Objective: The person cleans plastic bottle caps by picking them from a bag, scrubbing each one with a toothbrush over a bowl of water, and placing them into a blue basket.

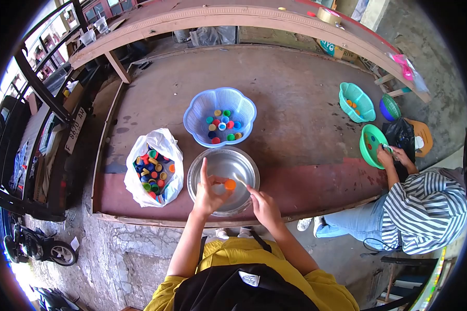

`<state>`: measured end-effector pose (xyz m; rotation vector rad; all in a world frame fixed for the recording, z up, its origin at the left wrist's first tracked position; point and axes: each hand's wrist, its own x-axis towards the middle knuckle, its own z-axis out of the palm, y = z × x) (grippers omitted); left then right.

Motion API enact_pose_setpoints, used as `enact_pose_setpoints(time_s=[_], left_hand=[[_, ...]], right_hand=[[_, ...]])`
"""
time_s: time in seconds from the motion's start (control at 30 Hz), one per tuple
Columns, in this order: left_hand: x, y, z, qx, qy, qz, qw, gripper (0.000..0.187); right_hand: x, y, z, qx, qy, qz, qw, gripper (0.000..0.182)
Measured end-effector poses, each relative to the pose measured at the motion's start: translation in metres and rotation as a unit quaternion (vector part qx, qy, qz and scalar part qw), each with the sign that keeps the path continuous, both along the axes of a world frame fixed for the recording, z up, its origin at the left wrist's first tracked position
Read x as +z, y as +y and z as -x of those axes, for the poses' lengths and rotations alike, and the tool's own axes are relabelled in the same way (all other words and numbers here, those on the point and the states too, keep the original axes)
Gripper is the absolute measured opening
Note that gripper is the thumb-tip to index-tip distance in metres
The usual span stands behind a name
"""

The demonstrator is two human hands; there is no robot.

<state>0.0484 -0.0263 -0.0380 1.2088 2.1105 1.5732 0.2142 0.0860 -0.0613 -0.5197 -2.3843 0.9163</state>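
Note:
Over the metal bowl (233, 155), my left hand (209, 194) pinches an orange bottle cap (230, 184), with its index finger raised. My right hand (264, 206) is closed around a thin light-coloured stick (241, 181), whose tip is close to the cap. Just beyond the metal bowl stands a blue plastic basket (202, 98) holding several caps of mixed colours. To the left, a white plastic bag (135, 181) lies open, full of coloured caps.
At the right, a person in a striped shirt (425, 202) works over a green bowl (369, 155). Near them are a teal basket (368, 111) with orange caps, a purple-green bowl (390, 107) and a black bag (401, 136). A raised wooden ledge (202, 19) spans the far side.

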Motion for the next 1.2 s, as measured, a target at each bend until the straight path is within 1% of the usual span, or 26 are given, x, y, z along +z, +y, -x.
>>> enact_pose_setpoints(time_s=[0.07,0.1,0.17,0.27,0.3,0.33,0.37,0.4,0.43,0.5,0.53,0.57,0.63,0.67,0.77,0.87,0.97,1.0,1.03,1.1,1.2], left_hand=[[0.000,0.001,0.001,0.014,-0.029,-0.012,0.999,0.111],[-0.004,0.002,0.002,0.015,-0.039,-0.026,0.999,0.111],[-0.016,0.001,0.005,0.013,-0.062,-0.050,0.997,0.110],[-0.027,0.002,0.006,0.028,-0.114,-0.064,0.991,0.107],[-0.031,-0.001,0.004,0.033,-0.136,-0.066,0.988,0.107],[-0.026,-0.001,0.003,0.044,-0.162,-0.060,0.984,0.106],[-0.023,-0.003,0.001,0.042,-0.159,-0.065,0.984,0.105],[-0.019,-0.003,0.001,0.040,-0.155,-0.071,0.985,0.105],[-0.017,-0.001,0.003,0.037,-0.146,-0.082,0.985,0.105],[-0.020,0.000,0.002,0.031,-0.170,-0.077,0.982,0.102],[-0.021,-0.001,0.003,0.023,-0.170,-0.080,0.982,0.100],[-0.021,-0.001,0.004,0.015,-0.169,-0.085,0.982,0.098],[-0.026,0.000,0.003,0.000,-0.232,-0.114,0.966,0.090],[-0.028,0.001,0.004,-0.010,-0.262,-0.128,0.956,0.085],[-0.030,0.002,0.000,-0.019,-0.353,-0.181,0.918,0.072],[-0.030,-0.004,0.001,-0.012,-0.371,-0.160,0.915,0.066],[-0.028,-0.008,-0.001,-0.025,-0.381,-0.158,0.911,0.063],[-0.029,-0.008,-0.001,-0.022,-0.387,-0.145,0.910,0.063],[-0.029,-0.008,-0.001,-0.019,-0.394,-0.134,0.909,0.062],[-0.031,-0.007,-0.003,-0.020,-0.401,-0.126,0.907,0.062],[-0.033,-0.007,-0.007,-0.033,-0.416,-0.133,0.899,0.062]], right_hand=[[0.005,0.002,-0.002,0.000,0.013,0.014,1.000,0.039],[0.013,-0.002,-0.006,0.028,0.022,-0.005,0.999,0.037],[0.003,-0.005,-0.010,0.059,0.017,-0.028,0.998,0.037],[-0.014,0.008,-0.007,0.009,0.018,0.017,1.000,0.038],[-0.008,0.005,-0.006,0.022,0.030,0.015,0.999,0.039],[0.003,0.002,-0.004,0.035,0.040,0.015,0.998,0.041],[0.008,-0.001,-0.004,0.048,0.047,0.016,0.998,0.042],[0.008,-0.002,-0.003,0.064,0.035,-0.020,0.997,0.040],[0.005,0.004,-0.001,0.048,0.006,-0.010,0.999,0.039],[-0.005,0.016,0.005,0.017,-0.051,0.009,0.999,0.037],[-0.006,0.018,0.009,0.008,0.020,0.019,1.000,0.030],[-0.007,0.017,0.009,0.015,0.034,0.058,0.998,0.030],[0.005,0.007,0.009,0.029,0.062,0.139,0.988,0.028],[0.008,0.002,0.007,0.029,0.031,0.173,0.984,0.027],[0.013,-0.011,0.006,0.031,0.059,0.193,0.979,0.029],[0.013,-0.016,0.007,0.009,0.123,0.121,0.985,0.037],[0.020,-0.020,-0.001,0.082,-0.003,0.019,0.996,0.043],[0.017,-0.018,0.003,0.070,0.024,0.059,0.995,0.047],[0.010,-0.013,0.009,0.049,0.068,0.071,0.994,0.045],[0.007,-0.005,0.014,0.020,0.000,0.098,0.995,0.043],[0.022,-0.018,0.009,0.025,0.072,0.055,0.996,0.032]])
